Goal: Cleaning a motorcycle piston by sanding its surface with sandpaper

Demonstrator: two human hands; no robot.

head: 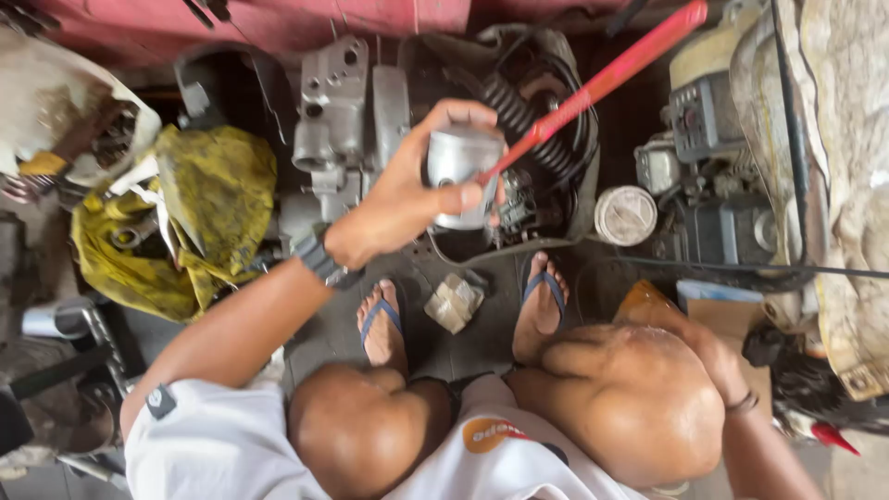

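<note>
My left hand is raised in front of me and grips a silver metal piston by its sides. A long red rod slants down from the top right, and its lower tip meets the piston near my fingers. What holds its far end is out of frame. My right hand lies on the far side of my right knee, next to an orange-brown flat piece. Its fingers are mostly hidden. I am squatting, with both feet in blue sandals on the dark floor.
A grey engine casing and coiled black springs lie just beyond the piston. A yellow stained cloth is at the left, a round white cap and engine parts at the right. A small wrapped block sits between my feet.
</note>
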